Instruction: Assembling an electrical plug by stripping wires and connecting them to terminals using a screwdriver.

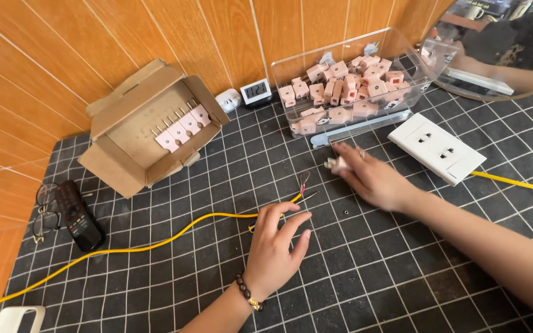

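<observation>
My left hand [276, 246] rests on the black grid mat [365, 277], fingers spread, with the fingertips touching a yellow cable [155, 245] near its stripped end, where thin bare wires [304, 185] fan out. My right hand [371, 176] reaches forward and is closed on a small pale plug piece [335, 164], blurred by motion. Just beyond it stands a clear plastic box [353, 80] filled with several pink plugs.
A white double socket plate [436, 148] with a yellow cable lies at right. An open cardboard box [149, 126] holds a row of pink plugs. A remote [80, 216] and glasses [44, 213] lie at left. A small digital clock [256, 92] stands by the wall. A round mirror [495, 49] sits at the top right.
</observation>
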